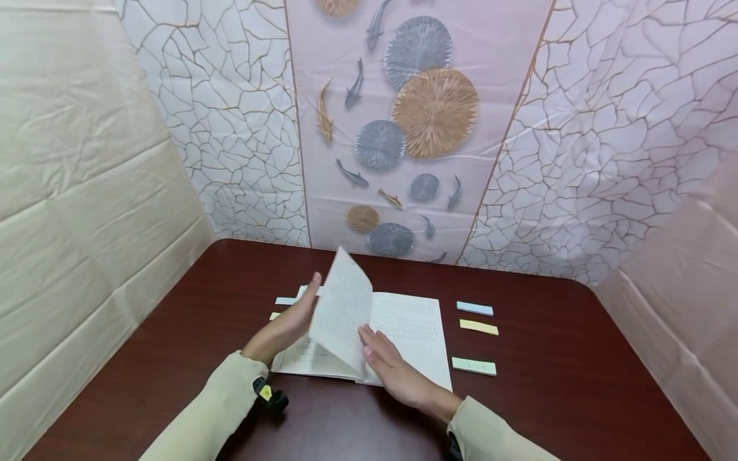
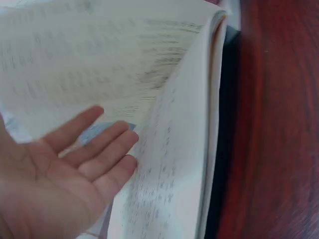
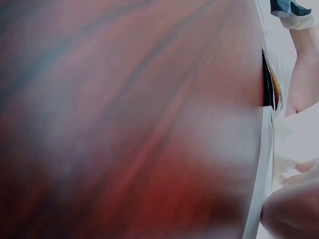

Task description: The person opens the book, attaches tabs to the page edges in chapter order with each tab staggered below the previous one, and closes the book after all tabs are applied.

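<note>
An open book [image 1: 406,314] with printed pages lies on the dark red table. One leaf [image 1: 344,301] stands up from its middle, tilted to the left. My left hand [image 1: 293,318] is beside the raised leaf on its left side, thumb up; in the left wrist view its fingers [image 2: 107,164] are extended, palm showing, over the left-hand pages. My right hand [image 1: 398,374] lies across the right page with fingers extended, fingertips at the base of the raised leaf near the spine. The right wrist view shows only part of the right hand [image 3: 294,209], at the book's lower edge.
Right of the book lie a blue strip [image 1: 475,308], a yellow strip [image 1: 479,327] and a green strip [image 1: 474,366]. Partly hidden at its left are another blue strip [image 1: 285,301] and a yellow one [image 1: 274,315]. A patterned cloth [image 1: 380,211] hangs behind the table.
</note>
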`<action>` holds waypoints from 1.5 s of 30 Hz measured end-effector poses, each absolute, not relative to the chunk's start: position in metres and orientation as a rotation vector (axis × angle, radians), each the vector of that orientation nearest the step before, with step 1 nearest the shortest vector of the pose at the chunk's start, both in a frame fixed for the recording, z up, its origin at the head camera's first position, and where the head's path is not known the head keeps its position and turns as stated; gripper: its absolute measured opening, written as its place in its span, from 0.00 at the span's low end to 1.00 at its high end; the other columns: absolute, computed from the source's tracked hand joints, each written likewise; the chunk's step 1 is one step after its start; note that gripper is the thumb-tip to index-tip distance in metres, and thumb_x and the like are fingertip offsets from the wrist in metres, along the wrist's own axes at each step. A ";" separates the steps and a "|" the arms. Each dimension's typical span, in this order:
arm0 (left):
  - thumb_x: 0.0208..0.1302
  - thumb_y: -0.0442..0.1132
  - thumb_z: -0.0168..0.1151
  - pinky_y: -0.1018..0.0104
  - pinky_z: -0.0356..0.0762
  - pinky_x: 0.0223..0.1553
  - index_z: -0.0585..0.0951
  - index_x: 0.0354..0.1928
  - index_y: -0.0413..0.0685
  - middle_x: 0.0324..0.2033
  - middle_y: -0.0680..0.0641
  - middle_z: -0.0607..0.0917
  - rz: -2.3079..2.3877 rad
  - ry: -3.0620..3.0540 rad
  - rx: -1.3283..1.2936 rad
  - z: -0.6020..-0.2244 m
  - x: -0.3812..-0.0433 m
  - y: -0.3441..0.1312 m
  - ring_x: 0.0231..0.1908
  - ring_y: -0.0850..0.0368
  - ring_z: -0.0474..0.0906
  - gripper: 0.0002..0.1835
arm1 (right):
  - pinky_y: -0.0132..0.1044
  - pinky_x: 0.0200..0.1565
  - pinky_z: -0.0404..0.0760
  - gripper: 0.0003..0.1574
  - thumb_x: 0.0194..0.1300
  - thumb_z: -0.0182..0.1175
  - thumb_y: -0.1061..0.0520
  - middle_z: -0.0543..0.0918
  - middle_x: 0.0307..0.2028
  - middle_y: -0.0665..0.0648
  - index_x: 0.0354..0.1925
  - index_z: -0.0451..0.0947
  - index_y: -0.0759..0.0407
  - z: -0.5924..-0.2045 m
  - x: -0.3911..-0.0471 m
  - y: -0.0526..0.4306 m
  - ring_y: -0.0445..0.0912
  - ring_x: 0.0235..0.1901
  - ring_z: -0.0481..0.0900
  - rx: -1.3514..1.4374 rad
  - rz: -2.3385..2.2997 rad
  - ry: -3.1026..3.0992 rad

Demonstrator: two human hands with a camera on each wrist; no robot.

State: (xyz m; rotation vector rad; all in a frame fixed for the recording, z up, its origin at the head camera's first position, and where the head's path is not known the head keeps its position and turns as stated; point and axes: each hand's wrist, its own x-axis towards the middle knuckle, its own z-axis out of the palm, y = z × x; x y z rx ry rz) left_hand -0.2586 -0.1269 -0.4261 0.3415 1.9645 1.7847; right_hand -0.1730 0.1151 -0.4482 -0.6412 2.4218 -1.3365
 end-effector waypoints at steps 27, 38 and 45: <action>0.54 0.59 0.73 0.64 0.61 0.19 0.76 0.19 0.50 0.16 0.54 0.70 0.681 2.914 0.026 -0.429 -0.262 -0.166 0.19 0.57 0.66 0.24 | 0.64 0.71 0.41 0.39 0.80 0.35 0.39 0.47 0.78 0.59 0.77 0.53 0.60 -0.443 -0.171 0.101 0.61 0.77 0.33 -0.739 -1.050 2.579; 0.54 0.47 0.76 0.48 0.71 0.59 0.79 0.52 0.40 0.54 0.41 0.80 0.601 2.921 0.581 -0.416 -0.247 -0.132 0.59 0.43 0.73 0.28 | 0.64 0.70 0.49 0.33 0.82 0.34 0.44 0.57 0.75 0.61 0.73 0.64 0.59 -0.436 -0.183 0.108 0.63 0.74 0.46 -0.755 -0.983 2.621; 0.55 0.47 0.75 0.53 0.70 0.61 0.81 0.48 0.38 0.54 0.42 0.80 0.708 2.818 0.704 -0.422 -0.237 -0.105 0.60 0.46 0.73 0.24 | 0.63 0.68 0.54 0.32 0.82 0.34 0.45 0.61 0.74 0.58 0.71 0.66 0.58 -0.433 -0.189 0.110 0.60 0.72 0.53 -0.746 -0.972 2.634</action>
